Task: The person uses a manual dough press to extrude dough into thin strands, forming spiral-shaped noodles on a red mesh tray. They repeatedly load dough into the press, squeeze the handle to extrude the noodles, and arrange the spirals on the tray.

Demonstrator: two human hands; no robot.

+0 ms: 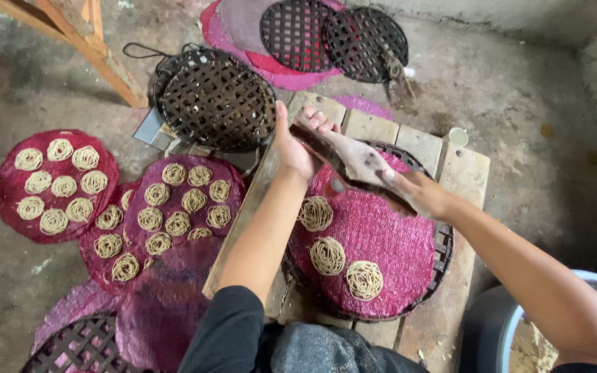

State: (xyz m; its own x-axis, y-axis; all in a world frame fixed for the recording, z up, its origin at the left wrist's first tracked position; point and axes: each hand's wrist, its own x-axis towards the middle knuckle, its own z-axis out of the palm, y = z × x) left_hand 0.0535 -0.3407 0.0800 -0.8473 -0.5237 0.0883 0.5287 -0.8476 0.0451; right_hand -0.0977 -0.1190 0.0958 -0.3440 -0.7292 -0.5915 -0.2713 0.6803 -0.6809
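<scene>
Three noodle coils (343, 252) already lie on the magenta mesh mat (388, 238) in front of me, spaced apart on its near half, the mat resting on a round woven tray (443, 242) on the low plank desk (450, 304). My left hand (295, 148) is closed around the far end of a wooden noodle press (350, 162), and my right hand (419, 197) grips its near handle; the press hangs just above the mat's upper part, dusted pale with flour. To my left, on the concrete floor (8, 276), filled mats (57, 183) overlap one another with many coils, and empty woven trays (215, 100) sit beyond the desk. I judge the main risk to be placement: if the press drifts while dough comes out, a new coil could land touching a finished one and stick. Uneven squeezing between the two hands could also break the strand, and the tray overhangs the planks a little on the right, so a hard push might tip it
</scene>
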